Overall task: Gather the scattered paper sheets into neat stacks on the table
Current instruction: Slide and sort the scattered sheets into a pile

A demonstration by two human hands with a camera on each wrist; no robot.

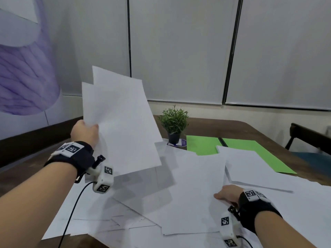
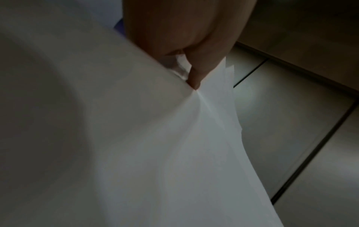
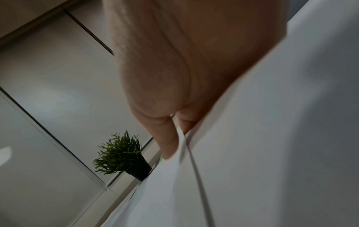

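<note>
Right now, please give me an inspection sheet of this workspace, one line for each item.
Surface: brown wooden table, mostly covered with paper.
Job's things: held white sheets raised above the table; loose white sheets lying scattered and overlapping, not yet stacked.
Clutter: small potted plant at the far side; green sheets beside it, partly under white paper.
Hands: left hand grips the held white sheets by one edge; right hand pinches the edge of sheets in the pile.
Cables: black cable runs from the left wrist device over the paper.
Surroundings: grey roller blinds; dark chair at right.
</note>
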